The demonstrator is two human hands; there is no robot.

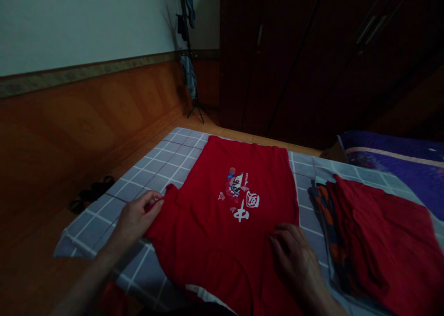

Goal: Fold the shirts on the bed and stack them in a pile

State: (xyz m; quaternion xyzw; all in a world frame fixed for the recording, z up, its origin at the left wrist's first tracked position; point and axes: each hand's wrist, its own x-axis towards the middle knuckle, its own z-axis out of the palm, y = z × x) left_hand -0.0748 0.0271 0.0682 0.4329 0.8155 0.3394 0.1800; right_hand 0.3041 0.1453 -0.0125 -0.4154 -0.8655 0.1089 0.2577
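A red T-shirt [208,205] with a white and coloured print lies spread on a checked grey cloth, its neckline towards me. My left hand [140,214] pinches the edge of the sleeve at the shirt's left side. On the right part of the shirt, my right hand [294,256] has its fingers curled together on the red fabric, beside a fold line. A white label strip shows inside the collar at the bottom.
Folded clothes [381,237], red on top, are stacked at the right of the checked cloth [138,177]. Beyond are a purple cover [388,158], a dark wardrobe [277,66] and a stand [189,66] with hanging items. Dark shoes [92,193] sit on the floor at left.
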